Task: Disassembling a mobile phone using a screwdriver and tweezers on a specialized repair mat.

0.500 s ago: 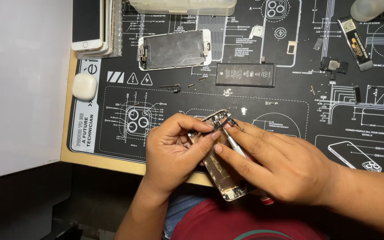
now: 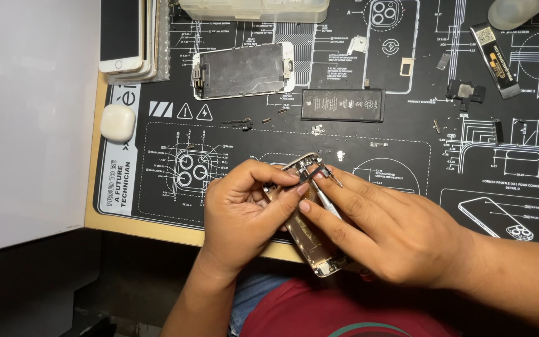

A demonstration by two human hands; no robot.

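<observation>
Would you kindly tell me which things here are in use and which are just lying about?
In use: left hand, right hand, opened phone body, tweezers.
Lying about: screen panel, black battery, white earbud case, stacked phones.

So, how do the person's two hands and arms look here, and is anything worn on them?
Both the left hand and the right hand are bare: no gloves, rings or watch show. Both forearms are bare too, with no sleeve reaching into view. The fingernails are short and plain. Below the arms, a dark red shirt with a printed ring shows.
</observation>
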